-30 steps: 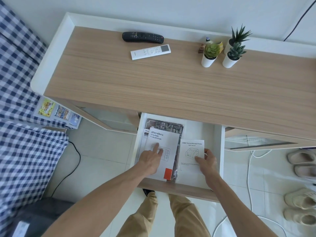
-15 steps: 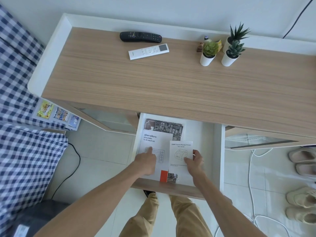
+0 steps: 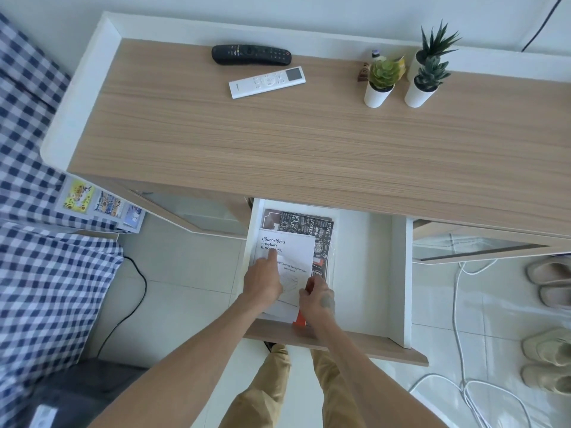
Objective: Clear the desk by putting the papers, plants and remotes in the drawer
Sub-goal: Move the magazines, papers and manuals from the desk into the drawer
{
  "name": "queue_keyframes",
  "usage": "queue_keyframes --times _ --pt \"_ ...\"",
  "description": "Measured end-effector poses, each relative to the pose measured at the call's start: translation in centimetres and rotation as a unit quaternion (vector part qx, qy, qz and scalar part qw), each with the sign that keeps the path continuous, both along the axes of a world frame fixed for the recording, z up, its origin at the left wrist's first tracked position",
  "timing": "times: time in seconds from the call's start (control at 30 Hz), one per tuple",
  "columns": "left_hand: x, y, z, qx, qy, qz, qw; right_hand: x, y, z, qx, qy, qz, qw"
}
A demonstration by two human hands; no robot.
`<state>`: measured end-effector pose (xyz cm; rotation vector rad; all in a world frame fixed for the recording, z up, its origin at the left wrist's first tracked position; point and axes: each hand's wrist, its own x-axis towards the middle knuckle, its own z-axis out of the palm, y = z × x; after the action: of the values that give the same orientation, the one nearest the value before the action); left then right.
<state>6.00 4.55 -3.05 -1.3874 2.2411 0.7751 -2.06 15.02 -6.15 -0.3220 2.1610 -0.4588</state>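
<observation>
The white drawer (image 3: 370, 273) stands pulled out under the wooden desk (image 3: 278, 149). In its left half lies a stack of papers: a black printed sheet (image 3: 309, 225) at the bottom, a white manual (image 3: 290, 245) over it, and a small printer leaflet (image 3: 293, 273) on top. My left hand (image 3: 262, 281) presses flat on the stack, forefinger stretched out. My right hand (image 3: 316, 296) pinches the leaflet's right edge. On the desk lie a black remote (image 3: 251, 54) and a white remote (image 3: 267, 82). Three potted plants (image 3: 381, 83) (image 3: 425, 83) (image 3: 432, 44) stand at the back right.
A small bottle and a brown trinket (image 3: 364, 71) sit behind the plants. A checked blanket (image 3: 40, 242) covers the bed on the left. Cables (image 3: 457, 366) and slippers (image 3: 550, 285) lie on the tiled floor to the right. The drawer's right half is bare.
My right hand has slid the small leaflet leftward, from beside the white manual to on top of it. My left hand stayed pressed on the stack.
</observation>
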Motion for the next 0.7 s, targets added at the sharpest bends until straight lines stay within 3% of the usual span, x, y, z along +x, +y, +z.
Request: queue_keyframes --times 0.13,0.27,0.53,0.7 --pt "-0.2 -0.3 -0.3 -0.068 -0.025 -0.115 0.991 0.1 -0.2 -0.9 0.016 0.016 0.085 0.996" --pt "-0.1 -0.2 -0.4 -0.023 -0.028 -0.211 0.977 0.0 -0.2 -0.8 0.019 0.018 0.085 0.996" --pt "0.3 -0.4 -0.7 -0.053 -0.046 -0.227 0.971 0.9 -0.4 -0.5 -0.006 -0.124 -0.059 0.991" --pt "0.9 -0.2 -0.8 -0.057 -0.087 -0.277 0.955 0.2 0.3 -0.2 -0.016 -0.115 -0.021 0.993"
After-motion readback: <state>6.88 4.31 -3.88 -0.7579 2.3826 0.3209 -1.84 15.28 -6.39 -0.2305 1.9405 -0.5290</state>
